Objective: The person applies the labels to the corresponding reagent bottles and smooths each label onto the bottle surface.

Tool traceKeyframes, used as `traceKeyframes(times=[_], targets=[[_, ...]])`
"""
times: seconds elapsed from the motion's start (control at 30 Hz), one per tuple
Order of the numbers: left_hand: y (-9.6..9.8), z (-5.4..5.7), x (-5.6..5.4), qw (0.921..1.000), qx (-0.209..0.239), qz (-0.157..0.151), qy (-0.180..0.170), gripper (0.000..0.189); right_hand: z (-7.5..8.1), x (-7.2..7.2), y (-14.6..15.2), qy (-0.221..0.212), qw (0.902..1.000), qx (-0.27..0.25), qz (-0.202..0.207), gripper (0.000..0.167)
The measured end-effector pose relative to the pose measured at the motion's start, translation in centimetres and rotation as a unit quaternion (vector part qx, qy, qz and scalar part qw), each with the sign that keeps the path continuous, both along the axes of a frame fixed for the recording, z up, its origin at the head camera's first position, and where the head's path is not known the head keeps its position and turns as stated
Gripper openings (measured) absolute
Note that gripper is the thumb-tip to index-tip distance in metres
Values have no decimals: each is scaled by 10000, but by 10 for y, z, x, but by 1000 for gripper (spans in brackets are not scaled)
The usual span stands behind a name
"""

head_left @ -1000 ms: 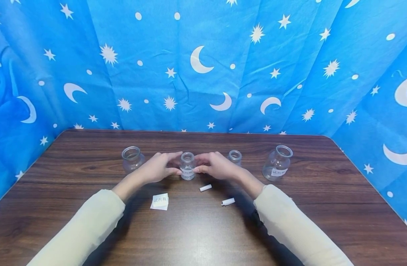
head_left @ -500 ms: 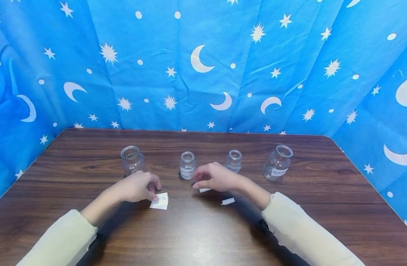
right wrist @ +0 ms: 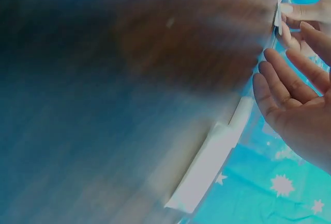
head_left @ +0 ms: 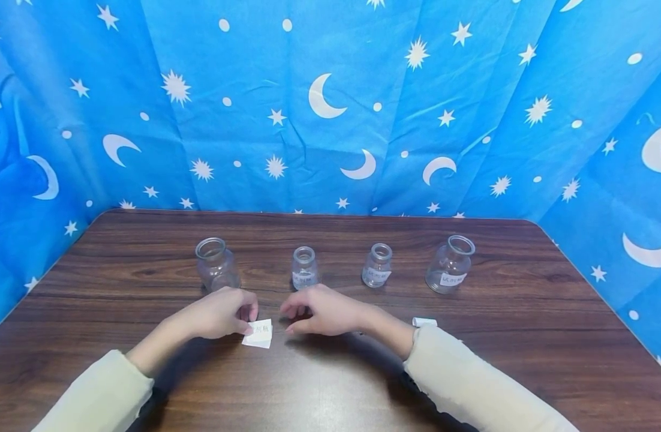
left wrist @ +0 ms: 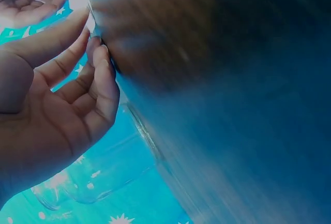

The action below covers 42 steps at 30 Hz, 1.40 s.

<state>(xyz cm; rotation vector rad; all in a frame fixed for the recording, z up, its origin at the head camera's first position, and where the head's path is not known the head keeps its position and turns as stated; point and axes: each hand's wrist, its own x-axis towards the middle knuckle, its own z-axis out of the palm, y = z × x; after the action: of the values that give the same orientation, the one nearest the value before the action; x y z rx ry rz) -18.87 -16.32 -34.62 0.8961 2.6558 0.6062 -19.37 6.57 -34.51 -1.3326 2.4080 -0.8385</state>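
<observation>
My left hand (head_left: 222, 313) pinches the edge of a small stack of white paper labels (head_left: 261, 333) between thumb and fingers; dark handwritten characters mark the top one. In the right wrist view the labels (right wrist: 279, 14) show edge-on in that hand. To the right, my right hand (head_left: 327, 310) hovers with loosely bent fingers and nothing between them. Behind the left hand stands a wide glass jar (head_left: 218, 270) with no label showing. A small glass bottle (head_left: 305, 264) with a label stands behind the right hand, which overlaps its base.
Another small labelled bottle (head_left: 377, 264) and a large labelled jar (head_left: 451, 264) stand to the right. A white rolled piece (head_left: 424, 322) lies beside the right sleeve; the right wrist view shows white pieces (right wrist: 201, 172) on the table. A blue star-patterned cloth (head_left: 330, 132) hangs behind.
Both hands have left the small middle bottle. The left has come back to the labels and pinches them; the right has come nearer. A white piece now lies farther right.
</observation>
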Motion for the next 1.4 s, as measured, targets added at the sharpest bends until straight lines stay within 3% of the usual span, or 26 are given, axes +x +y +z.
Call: traceKeyframes(times=[0.13, 0.37, 0.67, 0.93, 1.23, 1.4], targets=[[1, 0, 1, 9994, 119, -217, 237, 22, 0, 4, -6, 12, 10000, 77, -1, 28], [3, 4, 5, 9991, 395, -146, 22, 21, -5, 8, -11, 34, 9997, 129, -225, 27], [8, 13, 8, 9964, 796, -229, -154, 18, -2, 8, -9, 134, 9992, -251, -280, 3], [11, 24, 11, 9931, 1161, -170, -93, 14, 8, 4, -2, -427, 9967, -519, -449, 3], [15, 30, 11, 9889, 1478, 116, -84, 9, 16, 0, 8, -834, 9915, -847, -521, 3], [17, 31, 12, 9861, 1647, 210, -15, 9, 17, 0, 10, -1310, 9846, -1000, -586, 3]])
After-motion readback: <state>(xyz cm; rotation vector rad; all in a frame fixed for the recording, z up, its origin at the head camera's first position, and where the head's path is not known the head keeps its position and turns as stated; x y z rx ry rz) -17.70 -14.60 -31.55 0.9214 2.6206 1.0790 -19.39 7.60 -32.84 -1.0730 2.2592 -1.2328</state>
